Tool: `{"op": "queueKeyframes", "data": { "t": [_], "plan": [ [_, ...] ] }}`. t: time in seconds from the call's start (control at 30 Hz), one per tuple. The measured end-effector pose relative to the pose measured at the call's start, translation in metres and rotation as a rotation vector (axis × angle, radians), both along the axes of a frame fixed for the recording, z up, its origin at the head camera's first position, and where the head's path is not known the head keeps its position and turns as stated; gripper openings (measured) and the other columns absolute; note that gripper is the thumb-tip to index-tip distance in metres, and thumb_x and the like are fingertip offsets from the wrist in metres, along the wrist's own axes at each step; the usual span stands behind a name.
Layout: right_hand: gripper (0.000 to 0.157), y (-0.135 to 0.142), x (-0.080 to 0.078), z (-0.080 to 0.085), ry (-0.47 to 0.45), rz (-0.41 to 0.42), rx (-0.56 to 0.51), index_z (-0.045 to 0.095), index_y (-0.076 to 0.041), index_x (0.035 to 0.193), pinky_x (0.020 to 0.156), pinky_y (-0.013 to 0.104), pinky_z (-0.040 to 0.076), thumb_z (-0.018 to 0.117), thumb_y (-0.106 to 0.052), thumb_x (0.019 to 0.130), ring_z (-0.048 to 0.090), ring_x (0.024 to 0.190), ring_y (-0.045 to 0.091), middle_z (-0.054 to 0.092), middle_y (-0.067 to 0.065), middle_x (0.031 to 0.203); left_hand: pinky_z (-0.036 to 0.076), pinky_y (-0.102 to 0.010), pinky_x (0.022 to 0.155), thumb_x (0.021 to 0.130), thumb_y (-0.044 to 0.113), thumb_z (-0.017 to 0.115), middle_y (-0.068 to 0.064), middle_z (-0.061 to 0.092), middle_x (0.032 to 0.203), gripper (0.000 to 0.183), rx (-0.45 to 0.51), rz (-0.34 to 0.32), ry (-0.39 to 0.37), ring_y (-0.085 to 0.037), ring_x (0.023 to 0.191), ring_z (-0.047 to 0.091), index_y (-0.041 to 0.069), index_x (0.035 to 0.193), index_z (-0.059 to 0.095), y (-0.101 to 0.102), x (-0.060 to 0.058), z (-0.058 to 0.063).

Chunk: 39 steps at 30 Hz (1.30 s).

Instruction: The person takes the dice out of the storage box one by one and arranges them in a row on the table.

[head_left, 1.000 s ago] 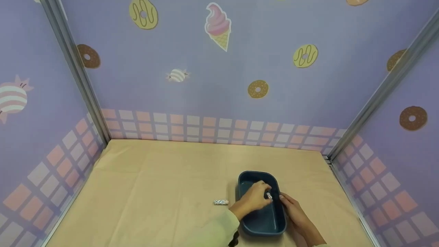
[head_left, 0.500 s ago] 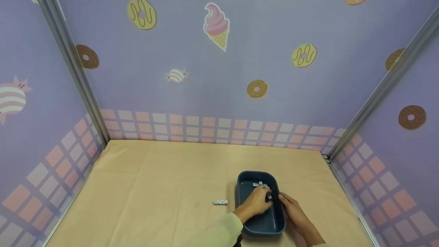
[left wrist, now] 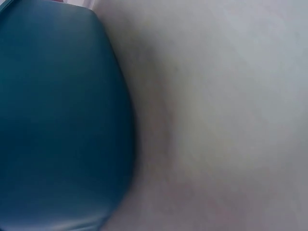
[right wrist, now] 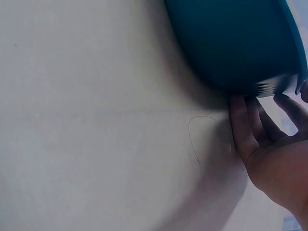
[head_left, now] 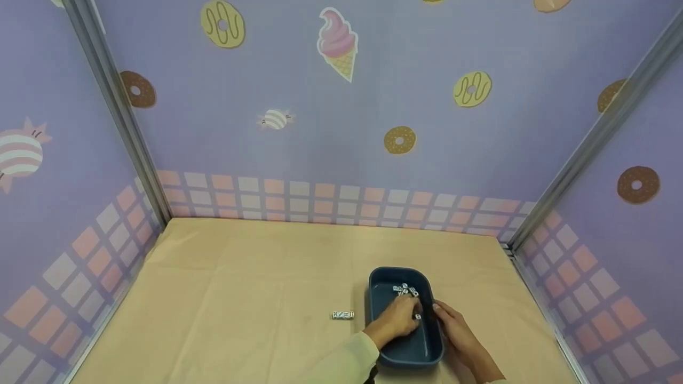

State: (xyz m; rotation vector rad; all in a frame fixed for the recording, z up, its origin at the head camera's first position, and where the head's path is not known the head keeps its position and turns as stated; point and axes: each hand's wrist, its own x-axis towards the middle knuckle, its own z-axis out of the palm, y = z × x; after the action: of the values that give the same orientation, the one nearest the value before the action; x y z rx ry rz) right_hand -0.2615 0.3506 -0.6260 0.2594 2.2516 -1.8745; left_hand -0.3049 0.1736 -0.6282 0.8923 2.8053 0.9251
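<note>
A deep dark blue tray (head_left: 408,356) with rounded corners stands on the cloth. My left hand (head_left: 397,317) reaches into it over the left rim, fingers bent down, with a die (head_left: 418,317) at the thumb side of its grip. The fingertips are partly hidden behind the hand. Several loose white dice (head_left: 405,289) lie just beyond them in the tray. My right hand (head_left: 456,328) holds the tray's right side, thumb at the rim and fingers (right wrist: 243,120) against the outer wall. Left of the tray, a short row of dice (head_left: 343,315) lies on the cloth.
A beige cloth (head_left: 240,293) covers the table. Purple walls (head_left: 293,154) with sweets stickers rise at the back and both sides, joined by metal posts (head_left: 117,106). A thin hair-like strand (right wrist: 190,137) lies on the cloth by the right hand.
My left hand has lowered deeper into the tray, its fingers turning downward. Loose dice beyond it have come into view. The right hand, the tray and the dice row have stayed put.
</note>
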Motion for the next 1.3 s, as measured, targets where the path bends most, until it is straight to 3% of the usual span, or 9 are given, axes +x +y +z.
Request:
{"op": "queueKeyframes", "data": {
  "t": [0.23, 0.43, 0.53, 0.7, 0.8, 0.93, 1.13, 1.3],
  "plan": [
    [0.055, -0.001, -0.001, -0.001, -0.002, -0.005, 0.004, 0.042, -0.006, 0.149, 0.117, 0.052, 0.021, 0.044, -0.038, 0.105, 0.029, 0.145, 0.037, 0.038, 0.018, 0.154, 0.047, -0.019, 0.065, 0.084, 0.014, 0.076, 0.011, 0.056, 0.086, 0.013, 0.003, 0.004, -0.026, -0.002, 0.075, 0.052, 0.018, 0.094, 0.07, 0.001, 0.002, 0.001],
    [0.054, -0.001, -0.003, 0.002, 0.008, -0.005, 0.012, 0.045, -0.007, 0.148, 0.117, 0.053, 0.023, 0.045, -0.039, 0.104, 0.033, 0.143, 0.036, 0.041, 0.017, 0.153, 0.046, -0.013, 0.067, 0.088, 0.019, 0.072, 0.009, 0.059, 0.092, 0.011, 0.107, -0.017, 0.054, 0.001, 0.078, 0.054, 0.018, 0.098, 0.07, 0.0, 0.0, 0.01],
    [0.056, -0.001, -0.004, 0.0, 0.016, -0.001, 0.017, 0.046, -0.006, 0.147, 0.116, 0.052, 0.024, 0.047, -0.041, 0.103, 0.034, 0.143, 0.035, 0.042, 0.017, 0.152, 0.046, -0.012, 0.069, 0.089, 0.019, 0.071, 0.009, 0.059, 0.093, 0.01, 0.163, -0.043, 0.066, 0.001, 0.08, 0.055, 0.02, 0.099, 0.071, -0.006, 0.003, 0.023],
    [0.058, 0.0, -0.002, -0.003, 0.034, 0.003, 0.015, 0.046, -0.005, 0.146, 0.117, 0.053, 0.023, 0.047, -0.043, 0.102, 0.031, 0.144, 0.036, 0.04, 0.017, 0.153, 0.045, -0.009, 0.069, 0.088, 0.016, 0.07, 0.009, 0.056, 0.091, 0.009, 0.239, -0.109, 0.088, 0.002, 0.079, 0.055, 0.02, 0.096, 0.069, -0.024, 0.017, 0.057],
    [0.057, 0.0, 0.001, -0.004, 0.043, 0.011, 0.009, 0.044, -0.006, 0.148, 0.117, 0.053, 0.022, 0.045, -0.041, 0.104, 0.03, 0.145, 0.037, 0.039, 0.018, 0.154, 0.045, -0.007, 0.069, 0.087, 0.013, 0.07, 0.007, 0.057, 0.091, 0.01, 0.29, -0.155, 0.114, 0.003, 0.079, 0.056, 0.016, 0.096, 0.067, -0.043, 0.024, 0.073],
    [0.055, -0.001, 0.002, -0.005, 0.04, 0.014, -0.008, 0.042, -0.004, 0.149, 0.117, 0.053, 0.022, 0.043, -0.038, 0.105, 0.03, 0.144, 0.038, 0.038, 0.019, 0.154, 0.048, -0.008, 0.069, 0.086, 0.01, 0.071, 0.003, 0.058, 0.091, 0.009, 0.324, -0.164, 0.149, -0.001, 0.079, 0.058, 0.011, 0.095, 0.067, -0.077, 0.025, 0.081],
    [0.054, -0.001, 0.002, -0.003, 0.035, -0.007, -0.011, 0.042, -0.004, 0.149, 0.116, 0.054, 0.022, 0.044, -0.036, 0.105, 0.029, 0.144, 0.038, 0.038, 0.019, 0.154, 0.054, -0.019, 0.072, 0.088, 0.009, 0.07, -0.002, 0.061, 0.092, 0.007, 0.317, -0.136, 0.117, -0.009, 0.082, 0.062, 0.007, 0.094, 0.067, -0.137, 0.007, 0.074],
    [0.055, 0.0, 0.001, -0.002, 0.032, -0.002, -0.021, 0.041, -0.004, 0.149, 0.116, 0.054, 0.022, 0.044, -0.036, 0.105, 0.029, 0.145, 0.038, 0.037, 0.019, 0.155, 0.054, -0.023, 0.075, 0.088, 0.009, 0.071, -0.003, 0.062, 0.093, 0.009, 0.219, -0.048, 0.079, -0.014, 0.086, 0.064, 0.008, 0.097, 0.067, -0.182, -0.004, 0.06]
  ]
}}
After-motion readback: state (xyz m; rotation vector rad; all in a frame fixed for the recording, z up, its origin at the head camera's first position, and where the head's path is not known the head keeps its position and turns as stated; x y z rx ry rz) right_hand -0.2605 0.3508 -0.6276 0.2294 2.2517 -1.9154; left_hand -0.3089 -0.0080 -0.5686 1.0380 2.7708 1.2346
